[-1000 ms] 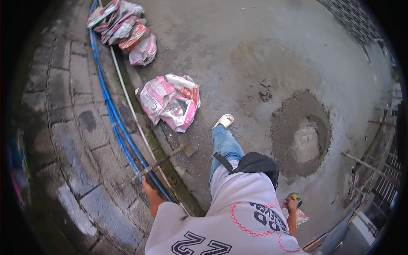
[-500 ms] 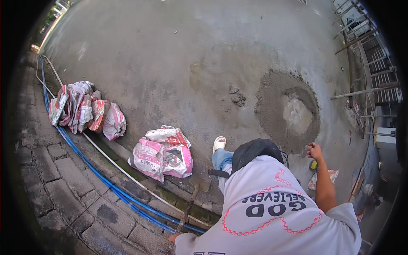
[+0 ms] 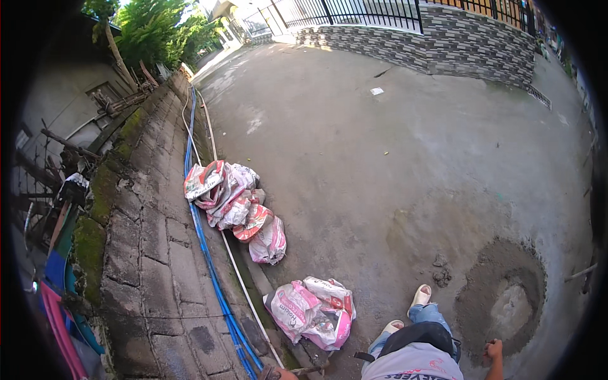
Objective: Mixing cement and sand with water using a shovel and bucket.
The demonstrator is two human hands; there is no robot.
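My left hand (image 3: 286, 375) is at the lower edge, cut off by the frame. Its fingers are wrapped round a shovel handle (image 3: 309, 369) beside the curb; the blade is hard to make out now. My right hand (image 3: 493, 350) hangs at my right side with fingers curled, and whatever is in them, if anything, is hidden. Just beyond it lies a ring of wet grey mortar (image 3: 478, 291) with a pale hollow in the middle. A small lump of mortar (image 3: 441, 271) sits left of the ring. In front of my left hand lie crumpled cement bags (image 3: 310, 313).
More empty-looking cement bags (image 3: 237, 206) are heaped farther along the curb. Blue hoses (image 3: 212, 272) and a white pipe (image 3: 244, 285) run along the block wall top (image 3: 152, 253) at left. A stone-faced wall with a fence (image 3: 380, 50) stands at the far side.
My view has tilted up and turned left, bringing the fence, trees and wall into sight. My feet now show more, and both hands sit lower in the picture.
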